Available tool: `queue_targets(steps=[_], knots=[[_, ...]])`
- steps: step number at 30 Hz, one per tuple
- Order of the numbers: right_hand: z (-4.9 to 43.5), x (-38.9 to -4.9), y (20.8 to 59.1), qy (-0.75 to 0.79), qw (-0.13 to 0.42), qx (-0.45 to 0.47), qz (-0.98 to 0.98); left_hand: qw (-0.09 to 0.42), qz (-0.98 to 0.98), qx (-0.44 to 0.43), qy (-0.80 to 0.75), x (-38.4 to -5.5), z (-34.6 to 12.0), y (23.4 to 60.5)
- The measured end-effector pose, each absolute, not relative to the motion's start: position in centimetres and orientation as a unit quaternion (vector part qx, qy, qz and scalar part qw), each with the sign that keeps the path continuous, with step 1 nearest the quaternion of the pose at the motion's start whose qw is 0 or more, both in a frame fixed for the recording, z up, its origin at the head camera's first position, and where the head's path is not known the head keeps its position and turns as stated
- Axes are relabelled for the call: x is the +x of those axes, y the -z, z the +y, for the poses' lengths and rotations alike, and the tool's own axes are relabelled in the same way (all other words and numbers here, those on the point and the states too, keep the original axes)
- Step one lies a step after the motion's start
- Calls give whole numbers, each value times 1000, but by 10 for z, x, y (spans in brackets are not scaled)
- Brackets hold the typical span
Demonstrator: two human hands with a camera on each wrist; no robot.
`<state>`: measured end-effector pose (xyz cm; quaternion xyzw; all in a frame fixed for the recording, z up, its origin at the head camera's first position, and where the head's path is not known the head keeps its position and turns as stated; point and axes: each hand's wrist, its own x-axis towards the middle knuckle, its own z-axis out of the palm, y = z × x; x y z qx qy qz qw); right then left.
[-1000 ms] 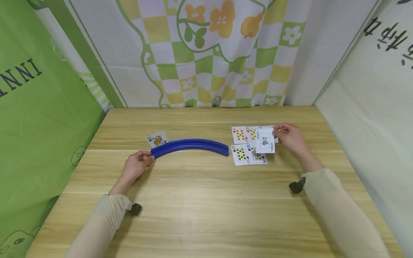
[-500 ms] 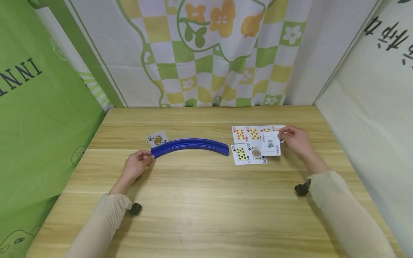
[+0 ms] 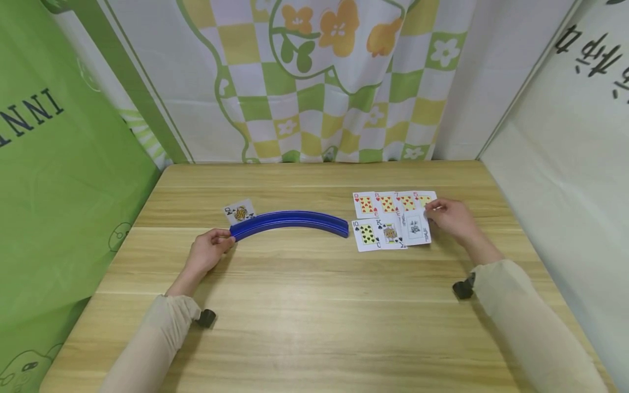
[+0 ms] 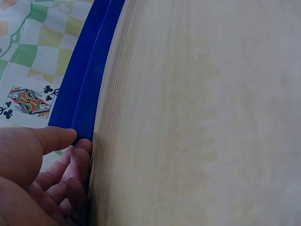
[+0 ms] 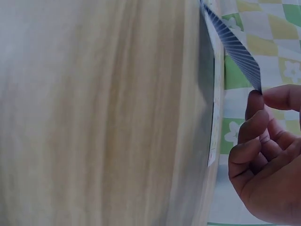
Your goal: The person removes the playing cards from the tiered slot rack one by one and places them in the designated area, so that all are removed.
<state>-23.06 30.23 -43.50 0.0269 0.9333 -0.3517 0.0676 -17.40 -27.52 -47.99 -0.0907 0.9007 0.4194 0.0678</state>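
A curved blue card holder [image 3: 290, 219] lies on the table, and my left hand [image 3: 208, 251] pinches its left end between thumb and fingers. The queen of clubs [image 3: 240, 211] stands in the holder near that end. My right hand [image 3: 449, 218] pinches a joker card [image 3: 415, 227] by its edge. That card is tilted, its patterned back [image 5: 239, 51] showing in the right wrist view, and it overlaps the right side of the king of spades [image 3: 390, 233]. Left of the king lies the ten of spades [image 3: 366, 235].
Behind these is a row of heart cards: a nine [image 3: 365, 205], an eight [image 3: 386, 203], a seven [image 3: 405, 202] and a five [image 3: 422, 200], partly overlapping. The wooden table [image 3: 304, 322] ends at a patterned curtain [image 3: 324, 109]; a green cloth wall stands left, a white one right.
My right hand has moved the joker to the right and toward me, off the heart row to beside the king. My left hand has stayed on the holder.
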Motion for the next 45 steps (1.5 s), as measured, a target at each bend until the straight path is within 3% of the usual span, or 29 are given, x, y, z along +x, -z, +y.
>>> queue_targets(steps=[13,20,45], knots=[[309,-235,438,243,114,-3,963,66,899,-94,-423,-173,-275,480],[312,-235,438,207,112,-15,972,66,901,-90,-420,-173,-275,479],[301,-236,422,257,117,-13,959,66,899,-87,-423,-173,-274,480]])
